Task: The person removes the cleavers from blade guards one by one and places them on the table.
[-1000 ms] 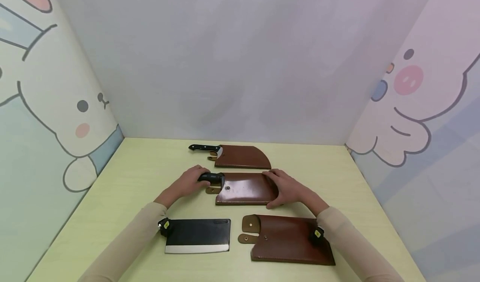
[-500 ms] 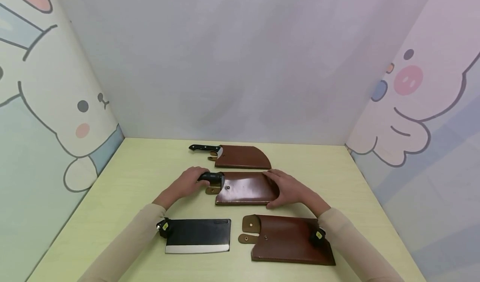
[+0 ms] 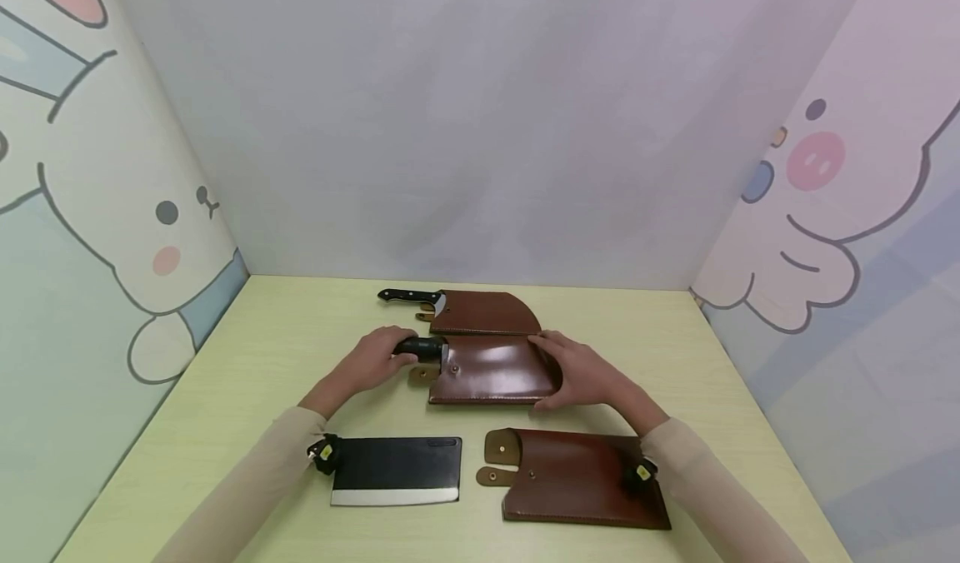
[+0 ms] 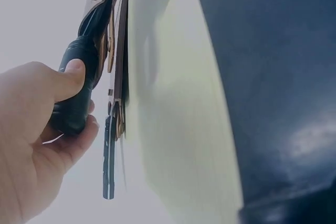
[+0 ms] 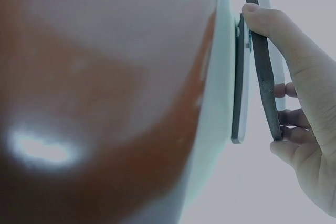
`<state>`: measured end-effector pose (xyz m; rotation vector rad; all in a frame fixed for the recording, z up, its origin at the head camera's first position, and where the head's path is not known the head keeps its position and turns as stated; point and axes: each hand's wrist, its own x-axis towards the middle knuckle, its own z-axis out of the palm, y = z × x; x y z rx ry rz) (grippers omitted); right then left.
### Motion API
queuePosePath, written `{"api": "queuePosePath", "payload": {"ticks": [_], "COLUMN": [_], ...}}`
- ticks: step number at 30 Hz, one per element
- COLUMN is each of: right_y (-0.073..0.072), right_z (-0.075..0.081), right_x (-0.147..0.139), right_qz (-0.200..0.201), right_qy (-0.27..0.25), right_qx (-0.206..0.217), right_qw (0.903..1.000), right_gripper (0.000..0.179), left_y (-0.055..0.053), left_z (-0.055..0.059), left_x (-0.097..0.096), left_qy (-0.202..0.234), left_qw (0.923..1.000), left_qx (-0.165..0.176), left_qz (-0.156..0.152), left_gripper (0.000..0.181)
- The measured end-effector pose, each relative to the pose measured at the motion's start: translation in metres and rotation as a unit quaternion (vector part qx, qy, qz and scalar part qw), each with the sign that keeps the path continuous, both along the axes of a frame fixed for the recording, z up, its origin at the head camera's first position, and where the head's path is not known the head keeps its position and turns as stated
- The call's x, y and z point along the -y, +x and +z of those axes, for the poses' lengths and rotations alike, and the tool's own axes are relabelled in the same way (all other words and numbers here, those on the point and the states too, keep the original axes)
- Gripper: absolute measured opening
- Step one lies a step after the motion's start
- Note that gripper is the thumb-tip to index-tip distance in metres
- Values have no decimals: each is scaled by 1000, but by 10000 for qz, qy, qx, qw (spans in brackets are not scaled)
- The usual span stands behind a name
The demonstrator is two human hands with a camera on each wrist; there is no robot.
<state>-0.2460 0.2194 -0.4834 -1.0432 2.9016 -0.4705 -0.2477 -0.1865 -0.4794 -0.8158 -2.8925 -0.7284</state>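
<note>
Just off the table (image 3: 720, 363), close to the rear knife (image 3: 407, 296), the sheathed knife (image 3: 472, 369) spans left grip (image 3: 369, 361), curled round its handle (image 3: 422, 348), and right grip (image 3: 588, 376), pinching the sheath (image 3: 502, 376) by its far end: best held level, no pull parting the two

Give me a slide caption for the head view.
Left hand grips a black handle, right hand holds its brown sheath; an unsheathed cleaver lies nearer the camera.
</note>
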Motion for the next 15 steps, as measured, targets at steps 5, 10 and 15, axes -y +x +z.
{"api": "queuePosePath", "payload": {"ticks": [5,10,15], "right_y": [2,3,4], "right_z": [5,4,4], "right_x": [-1,-2,-2], "right_qz": [-10,52,21], "right_qy": [-139,-297,-374], "right_qx": [-131,-267,-350], "right_qw": [9998,9992,9987], "right_gripper": [117,116,115], "left_y": [2,3,6], "left_z": [4,7,11], "left_x": [-1,1,3], "left_qy": [42,63,123], "left_qw": [9999,9998,9995], "left_qx": [17,63,97], "left_qz": [95,160,277], "left_gripper": [36,41,45]}}
